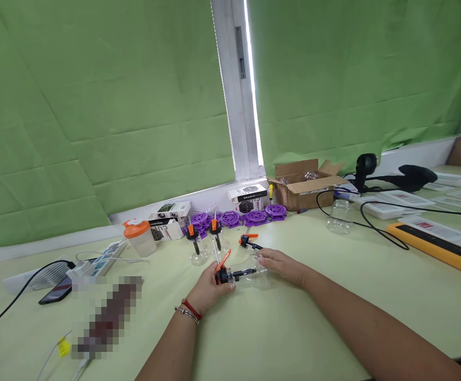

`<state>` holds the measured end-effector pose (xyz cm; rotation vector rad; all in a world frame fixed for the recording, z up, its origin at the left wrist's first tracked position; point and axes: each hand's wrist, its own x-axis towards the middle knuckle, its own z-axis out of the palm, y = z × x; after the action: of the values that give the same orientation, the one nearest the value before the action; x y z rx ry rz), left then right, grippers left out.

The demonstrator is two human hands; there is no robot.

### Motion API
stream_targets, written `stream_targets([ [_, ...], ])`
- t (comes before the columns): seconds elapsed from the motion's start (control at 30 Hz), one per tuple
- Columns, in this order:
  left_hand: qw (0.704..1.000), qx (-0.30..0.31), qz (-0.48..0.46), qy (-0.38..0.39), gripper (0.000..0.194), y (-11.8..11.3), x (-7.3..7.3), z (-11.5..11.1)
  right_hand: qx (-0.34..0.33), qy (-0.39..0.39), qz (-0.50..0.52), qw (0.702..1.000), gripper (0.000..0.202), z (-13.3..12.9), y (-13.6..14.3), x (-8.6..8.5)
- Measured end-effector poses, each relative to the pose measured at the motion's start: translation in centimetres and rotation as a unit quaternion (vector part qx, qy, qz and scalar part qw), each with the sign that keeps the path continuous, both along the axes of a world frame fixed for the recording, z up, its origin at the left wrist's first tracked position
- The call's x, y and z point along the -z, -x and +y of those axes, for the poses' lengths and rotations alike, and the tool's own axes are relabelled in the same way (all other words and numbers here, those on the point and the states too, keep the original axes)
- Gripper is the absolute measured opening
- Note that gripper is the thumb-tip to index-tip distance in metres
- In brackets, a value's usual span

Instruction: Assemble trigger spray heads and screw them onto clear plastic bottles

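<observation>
A clear bottle [260,279] is held on its side between my hands, its neck towards the left. My left hand [208,288] is closed around the black cap [222,275] with an orange lever at the neck; a black tube from this cap reaches into the bottle. My right hand [283,266] grips the bottle near its base, with some fingers hidden behind it. Just beyond lies a loose black cap [245,241] with an orange lever and a dark tube. Two clear bottles with similar caps, one bottle [199,256] and another bottle [221,244], stand upright behind my left hand.
Purple spoked parts [230,218], printed boxes [166,228] and an open cardboard box [304,197] line the back. An orange-lidded shaker [141,241] stands left, near a power strip [109,256] and phone [57,290]. At right are a capless clear jar [338,218] and black cables [385,233].
</observation>
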<state>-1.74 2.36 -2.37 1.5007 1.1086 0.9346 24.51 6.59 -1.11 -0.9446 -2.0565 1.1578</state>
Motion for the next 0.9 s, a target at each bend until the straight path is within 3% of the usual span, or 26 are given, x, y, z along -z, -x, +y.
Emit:
stream_targets([
  [0.3, 1.0, -0.001, 0.016, -0.006, 0.04, -0.13, -0.31, -0.12, -0.06, -0.036, 0.018, 0.997, 0.096, 0.02, -0.93, 0.07],
  [0.47, 1.0, -0.006, 0.008, 0.004, 0.041, -0.14, -0.43, -0.15, -0.017, -0.034, -0.025, 0.999, 0.079, -0.39, -0.72, -0.16],
  [0.67, 1.0, 0.005, -0.02, 0.017, 0.04, -0.31, -0.53, -0.24, -0.023, -0.048, -0.017, 0.998, 0.071, -0.24, -0.65, -0.24],
  [0.9, 1.0, 0.005, -0.013, 0.008, 0.038, -0.22, -0.48, -0.22, -0.037, 0.042, 0.038, 0.998, 0.073, 0.21, -0.6, 0.3],
])
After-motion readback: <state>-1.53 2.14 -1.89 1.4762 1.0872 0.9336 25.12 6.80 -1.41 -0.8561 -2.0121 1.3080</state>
